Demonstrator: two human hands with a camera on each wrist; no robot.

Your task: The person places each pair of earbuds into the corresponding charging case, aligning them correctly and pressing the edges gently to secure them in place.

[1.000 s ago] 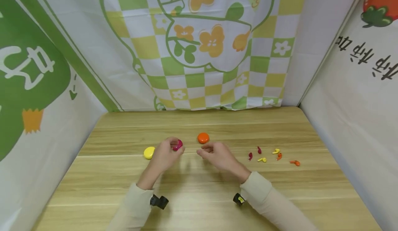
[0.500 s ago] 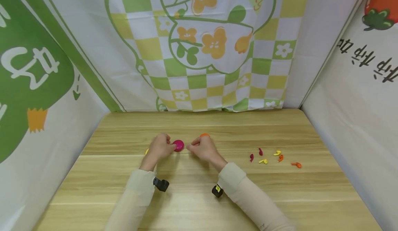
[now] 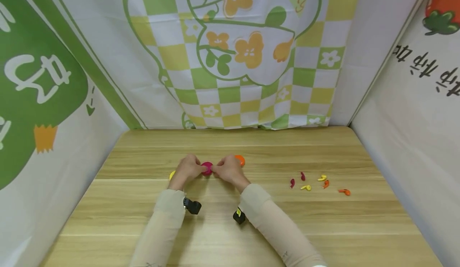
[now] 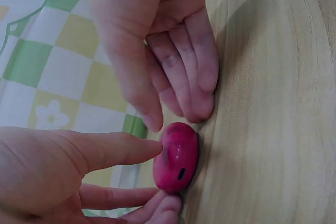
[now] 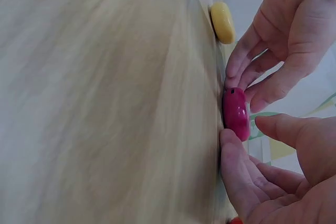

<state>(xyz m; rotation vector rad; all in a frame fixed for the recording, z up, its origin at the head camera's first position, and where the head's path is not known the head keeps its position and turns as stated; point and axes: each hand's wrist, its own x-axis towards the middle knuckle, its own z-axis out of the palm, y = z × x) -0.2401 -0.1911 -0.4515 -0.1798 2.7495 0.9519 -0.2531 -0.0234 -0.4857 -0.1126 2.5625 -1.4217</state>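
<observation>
Between my two hands a round magenta earbud case [image 3: 207, 169] lies on the wooden table. A small dark slot shows on the side of the magenta case [image 4: 177, 156]. My left hand [image 3: 187, 170] holds it from the left, thumb against its shell and fingers at its lower edge. From the other side, the fingertips of my right hand [image 3: 230, 170] touch its end, fairly straight, while that thumb stands slightly off the shell in the right wrist view. Partly behind the left hand is a yellow case [image 5: 223, 23]. An orange case [image 3: 240, 160] sits just behind the right hand.
To the right on the table [image 3: 273, 235] lie several loose earbuds: magenta ones [image 3: 292, 183], yellow ones [image 3: 306, 187] and orange ones [image 3: 345, 192]. A green-and-yellow checked cloth [image 3: 248, 79] hangs at the back edge. White printed sheets wall in both sides.
My right hand has moved left up to the magenta case, which has come down to the table. My left hand's thumb and fingers have settled at its left side.
</observation>
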